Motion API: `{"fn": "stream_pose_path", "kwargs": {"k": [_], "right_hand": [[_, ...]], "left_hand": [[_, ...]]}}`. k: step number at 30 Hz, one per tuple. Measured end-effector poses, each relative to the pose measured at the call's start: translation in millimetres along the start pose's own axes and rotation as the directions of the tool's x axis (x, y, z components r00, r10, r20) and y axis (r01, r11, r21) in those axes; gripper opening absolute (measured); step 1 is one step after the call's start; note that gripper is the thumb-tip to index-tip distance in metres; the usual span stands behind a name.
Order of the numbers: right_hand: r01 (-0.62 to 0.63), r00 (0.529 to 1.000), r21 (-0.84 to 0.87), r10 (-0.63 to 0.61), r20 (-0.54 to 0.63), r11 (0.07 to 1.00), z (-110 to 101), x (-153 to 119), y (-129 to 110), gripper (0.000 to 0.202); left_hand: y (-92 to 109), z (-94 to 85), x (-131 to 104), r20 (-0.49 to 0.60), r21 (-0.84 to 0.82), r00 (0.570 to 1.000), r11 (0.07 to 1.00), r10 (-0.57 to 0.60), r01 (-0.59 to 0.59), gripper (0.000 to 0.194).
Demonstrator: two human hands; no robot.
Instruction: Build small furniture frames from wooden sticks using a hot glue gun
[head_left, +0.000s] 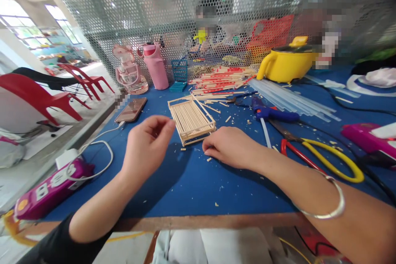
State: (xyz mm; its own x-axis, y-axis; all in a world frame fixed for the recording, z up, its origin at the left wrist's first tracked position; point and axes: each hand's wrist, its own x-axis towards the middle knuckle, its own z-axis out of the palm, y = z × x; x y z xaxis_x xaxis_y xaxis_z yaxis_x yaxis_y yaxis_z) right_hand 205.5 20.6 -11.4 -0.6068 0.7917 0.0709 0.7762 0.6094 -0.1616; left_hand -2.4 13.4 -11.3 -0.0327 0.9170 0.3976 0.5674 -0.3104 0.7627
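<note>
Head view: between the two grips, and a little beyond them, a small tray-like frame of thin wooden sticks point(191, 117) sits on the blue worktop point(173, 198). The left hand point(145, 144) has its fingers curled and its thumb drawn in close to the index finger, just beside the frame's left side; whether something slim is caught there, I cannot tell. The right hand point(230, 146) is nearly closed by the frame's near right corner, its fingertips low; contact with the corner, or a hold on any piece, is unclear. Judging by the frame, much of the building looks done: the slatted floor appears filled side to side, and rails stand raised along its edges. What remains is harder to read; probably some edge or corner joining, though nothing shows how many more pieces it needs. Beyond the frame from both grips lie plenty of loose red-marked sticks point(219, 80), unused. The blue glue gun point(275, 114) rests beyond the right grip, farther to the right, with scissors point(286, 133) just nearer, and small offcuts point(209, 159) are scattered close to that grip's fingertips.
</note>
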Motion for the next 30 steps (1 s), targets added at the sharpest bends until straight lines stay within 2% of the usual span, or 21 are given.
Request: {"fn": "stream_pose_path", "kwargs": {"k": [1, 2, 4, 6, 8, 11, 14, 16, 18, 20, 22, 24, 26, 28, 30], "right_hand": [[0.034, 0.999, 0.023, -0.033, -0.015, 0.999, -2.7, -0.9, 0.0, 0.017], [0.073, 0.997, 0.056, -0.071, -0.039, 0.996, -5.4, -2.1, -0.1, 0.017], [0.147, 0.986, 0.133, -0.135, -0.097, 0.980, -9.8, -4.5, -0.7, 0.018], [0.186, 0.979, 0.191, -0.164, -0.123, 0.964, -11.7, -6.4, -1.3, 0.017], [0.196, 0.978, 0.233, -0.172, -0.117, 0.953, -11.1, -7.1, -1.1, 0.018], [0.170, 0.983, 0.334, -0.137, -0.122, 0.927, -6.5, -5.0, 0.5, 0.017], [0.052, 0.988, 0.537, 0.034, -0.149, 0.842, -0.1, 0.1, 0.9, 0.018], [-0.044, 0.985, 0.662, 0.145, -0.097, 0.748, 2.8, 2.9, -0.1, 0.017], [-0.103, 0.986, 0.706, 0.165, -0.020, 0.701, 2.8, 2.4, -0.5, 0.014], [-0.122, 0.984, 0.647, 0.176, -0.018, 0.753, -0.1, -3.4, 1.7, 0.014], [-0.150, 0.967, 0.512, 0.233, -0.102, 0.846, -4.3, -14.0, 6.2, 0.012], [-0.211, 0.951, 0.381, 0.280, -0.135, 0.900, -7.1, -26.3, 10.4, 0.011], [-0.262, 0.953, 0.300, 0.295, -0.070, 0.917, -6.4, -36.1, 10.8, 0.011], [-0.272, 0.959, 0.251, 0.282, -0.002, 0.929, -2.3, -40.3, 5.6, 0.014], [-0.250, 0.967, 0.223, 0.253, 0.018, 0.942, 3.3, -39.1, -3.5, 0.018]], "left_hand": [[3.6, 0.2, -9.2, 0.129, -0.001, 0.988, 0.997, -0.081, 0.082, 0.027], [6.6, 1.3, -17.4, 0.246, -0.007, 0.957, 0.987, -0.155, 0.161, 0.030], [10.6, 5.8, -28.8, 0.436, -0.002, 0.852, 0.946, -0.290, 0.324, 0.036], [12.1, 11.6, -32.6, 0.556, -0.026, 0.748, 0.892, -0.362, 0.451, 0.039], [11.8, 16.4, -30.9, 0.618, -0.093, 0.695, 0.844, -0.367, 0.529, 0.039], [9.4, 20.6, -26.0, 0.661, -0.224, 0.659, 0.745, -0.358, 0.629, 0.033], [7.8, 24.8, -24.5, 0.688, -0.350, 0.619, 0.574, -0.379, 0.740, 0.024], [8.5, 28.6, -25.5, 0.681, -0.418, 0.620, 0.490, -0.388, 0.765, 0.020], [10.2, 31.0, -27.4, 0.670, -0.436, 0.629, 0.477, -0.394, 0.763, 0.018], [11.0, 28.8, -29.7, 0.657, -0.393, 0.644, 0.550, -0.393, 0.737, 0.020], [9.1, 21.0, -32.2, 0.635, -0.306, 0.671, 0.674, -0.381, 0.672, 0.023], [3.9, 9.6, -33.4, 0.597, -0.210, 0.717, 0.792, -0.361, 0.573, 0.025], [-3.1, -0.9, -31.7, 0.537, -0.133, 0.777, 0.877, -0.328, 0.462, 0.027], [-9.0, -7.3, -26.2, 0.445, -0.106, 0.859, 0.937, -0.255, 0.333, 0.028], [-11.8, -8.7, -18.9, 0.348, -0.103, 0.922, 0.970, -0.171, 0.219, 0.028]]}}
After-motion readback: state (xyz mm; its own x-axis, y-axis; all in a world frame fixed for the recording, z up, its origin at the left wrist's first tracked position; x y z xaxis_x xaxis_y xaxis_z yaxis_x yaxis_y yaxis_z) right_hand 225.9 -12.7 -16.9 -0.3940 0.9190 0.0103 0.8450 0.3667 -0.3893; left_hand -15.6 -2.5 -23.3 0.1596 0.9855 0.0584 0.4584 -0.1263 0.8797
